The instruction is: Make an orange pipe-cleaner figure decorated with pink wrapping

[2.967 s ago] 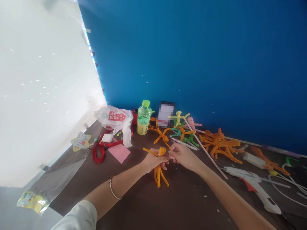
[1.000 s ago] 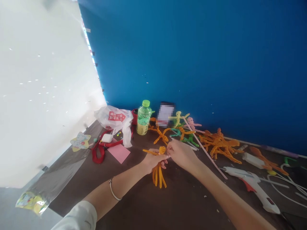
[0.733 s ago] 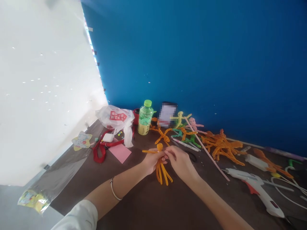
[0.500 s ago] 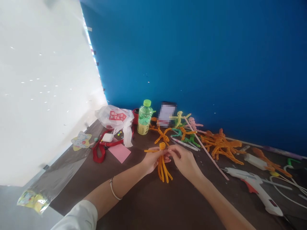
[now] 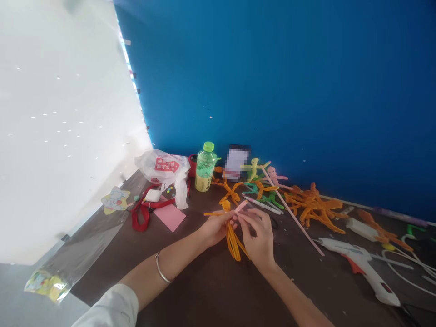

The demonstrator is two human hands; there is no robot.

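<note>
My left hand (image 5: 218, 228) is closed around an orange pipe cleaner figure (image 5: 233, 243) just below its coiled head. One orange strand sticks out to the left, and several long strands hang down beneath the fingers. A short pink piece (image 5: 241, 208), seemingly pipe cleaner, slants up at the figure's right side. Against it, the fingertips of my right hand (image 5: 258, 234) are pinched together; the exact contact is partly hidden. Behind the hands lies another orange pipe cleaner figure (image 5: 230, 192).
At the back stand a green-capped bottle (image 5: 205, 170) and a phone (image 5: 236, 162). A plastic bag (image 5: 163, 165) and pink paper (image 5: 170, 218) lie left. On the right are a pink pipe cleaner (image 5: 294, 213), an orange pile (image 5: 311, 204) and a glue gun (image 5: 363, 263).
My right hand has turned more upright, and the short pink piece now shows plainly above its fingertips. The figure's head has shifted slightly left, and its hanging strands have swung.
</note>
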